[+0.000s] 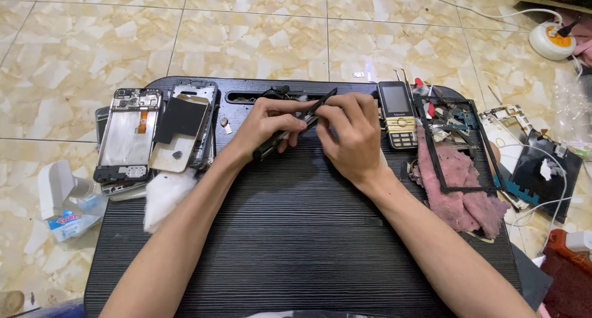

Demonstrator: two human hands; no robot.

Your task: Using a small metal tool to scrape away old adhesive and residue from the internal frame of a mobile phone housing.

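Note:
My left hand (266, 128) and my right hand (349, 135) meet over the far middle of a black lap table (290, 231). Both grip a long, thin black part (308, 117), seemingly a phone frame or strip, that runs diagonally between them. Its upper end pokes out past my right fingers near the table's handle slot (246, 98). My fingers hide most of the part.
Two opened phone bodies (127, 136) (185, 130) lie at the left, white wadding (163, 194) below them. A small keypad phone (398, 114), a black frame (459, 145) on a pink cloth (459, 188) and loose parts sit right. A plastic bottle (65, 198) and a power strip (550, 39) are on the tiled floor.

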